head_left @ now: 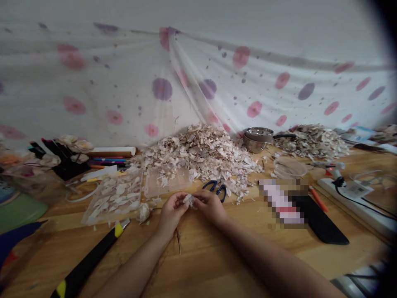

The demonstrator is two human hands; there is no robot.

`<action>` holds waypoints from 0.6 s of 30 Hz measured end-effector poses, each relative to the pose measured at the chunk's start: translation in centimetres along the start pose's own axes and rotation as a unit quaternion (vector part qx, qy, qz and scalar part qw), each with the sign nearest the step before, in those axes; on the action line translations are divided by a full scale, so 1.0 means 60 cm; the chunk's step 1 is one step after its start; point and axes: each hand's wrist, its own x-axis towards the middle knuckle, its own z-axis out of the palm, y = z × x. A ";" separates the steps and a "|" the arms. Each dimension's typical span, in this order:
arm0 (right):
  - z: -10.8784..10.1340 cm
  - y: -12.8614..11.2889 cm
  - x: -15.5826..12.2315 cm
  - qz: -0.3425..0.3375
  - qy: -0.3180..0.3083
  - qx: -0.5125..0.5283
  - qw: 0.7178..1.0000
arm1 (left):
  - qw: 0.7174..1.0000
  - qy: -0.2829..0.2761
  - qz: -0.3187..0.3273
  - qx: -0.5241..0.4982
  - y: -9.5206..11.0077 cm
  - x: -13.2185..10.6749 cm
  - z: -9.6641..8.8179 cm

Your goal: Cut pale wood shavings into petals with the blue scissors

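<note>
My left hand and my right hand meet above the front of the table, fingers pinched together around a small whitish paper-thin flower. A thin dark stem hangs below my left hand. To the left of that hand lies a finished-looking white flower on its side. Just behind my right hand rest blue-handled scissors. Beyond both hands rises a big heap of pale, dry petal-like flakes. A clear compartment tray with flat whitish petals stands to the left.
A black and yellow utility knife lies at front left, blade pointing toward the tray. A blue glue gun is at the left edge. Metal bowls stand behind the heap's right end. On the right are a white power strip and cables.
</note>
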 end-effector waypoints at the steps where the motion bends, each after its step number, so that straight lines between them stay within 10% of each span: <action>1: -0.001 -0.001 0.000 0.001 -0.003 -0.003 1.000 | 1.000 -0.006 0.000 0.002 -0.001 0.000 -0.001; 18: 0.001 -0.006 -0.011 -0.028 -0.030 0.016 0.999 | 0.999 0.007 0.015 0.049 -0.008 0.007 -0.002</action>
